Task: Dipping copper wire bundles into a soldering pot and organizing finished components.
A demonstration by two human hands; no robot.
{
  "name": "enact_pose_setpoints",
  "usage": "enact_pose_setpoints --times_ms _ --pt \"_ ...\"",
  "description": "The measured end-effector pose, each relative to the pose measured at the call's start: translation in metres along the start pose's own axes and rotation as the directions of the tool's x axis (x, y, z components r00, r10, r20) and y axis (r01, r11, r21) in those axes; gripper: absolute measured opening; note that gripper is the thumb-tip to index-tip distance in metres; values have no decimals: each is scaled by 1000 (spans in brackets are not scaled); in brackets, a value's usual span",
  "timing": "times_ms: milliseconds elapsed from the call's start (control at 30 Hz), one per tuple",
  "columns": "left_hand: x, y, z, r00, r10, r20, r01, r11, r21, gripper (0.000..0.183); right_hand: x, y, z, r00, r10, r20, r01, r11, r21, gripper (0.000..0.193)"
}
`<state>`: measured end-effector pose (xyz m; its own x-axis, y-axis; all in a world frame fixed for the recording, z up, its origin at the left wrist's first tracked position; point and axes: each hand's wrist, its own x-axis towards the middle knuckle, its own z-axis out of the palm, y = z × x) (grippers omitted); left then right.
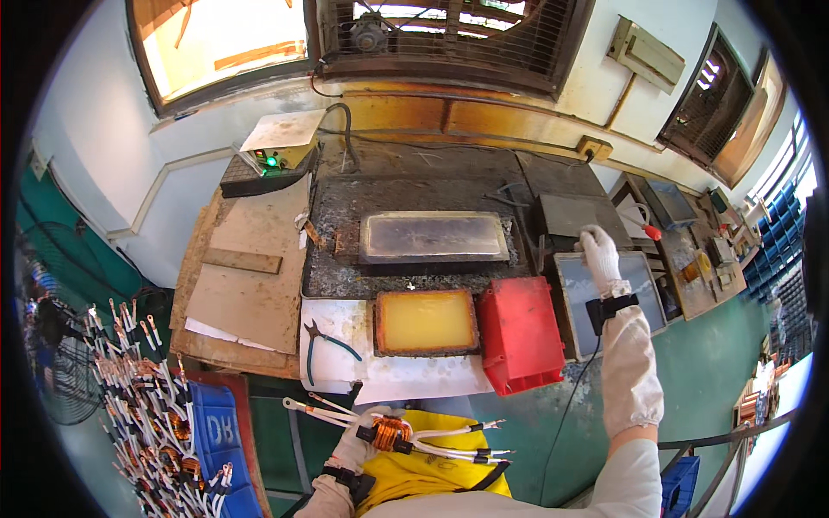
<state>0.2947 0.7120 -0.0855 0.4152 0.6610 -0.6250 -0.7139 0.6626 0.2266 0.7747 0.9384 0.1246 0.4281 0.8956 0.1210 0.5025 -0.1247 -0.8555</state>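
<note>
Head view, from the left: a crowd of white-leaded coils (142,406) fills the space by a blue bin (223,449), while the pliers (331,341) lie on white paper at the near edge of the counter (414,160). The coil in hand (393,433), copper-wound with white leads running out both ways, is low in front of the person, above yellow cloth (423,483), not on the counter. The gloved left hand (354,449) comes up from the lower edge, its fingers closed around the coil's left side, with the leads lying roughly level. Beyond it are the yellow-filled tray (427,321), the long metal-topped bath (434,236) and, to their right, the red bin (522,335). Farthest right, the gloved right hand (598,255) is at the end of an outstretched forearm, over the far left part of the grey tray (635,298); its fingers are bent inward, and whether they grip anything cannot be told.

The step in hand looks like a reach to the grey tray with the coil held ready. The next move probably calls for a steady left grip, leads kept off the counter's edge, and a right hand brought back clear of the red bin.
</note>
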Motion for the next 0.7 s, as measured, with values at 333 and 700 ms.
enact_pose_setpoints --times_ms 333,700 --pt "-14 0 1 969 89 230 -91 996 0 42 -7 -135 55 947 -131 294 90 985 148 22" --pt "-23 2 -1 951 107 289 -91 994 -68 49 -27 -181 215 808 -189 559 143 982 126 27"
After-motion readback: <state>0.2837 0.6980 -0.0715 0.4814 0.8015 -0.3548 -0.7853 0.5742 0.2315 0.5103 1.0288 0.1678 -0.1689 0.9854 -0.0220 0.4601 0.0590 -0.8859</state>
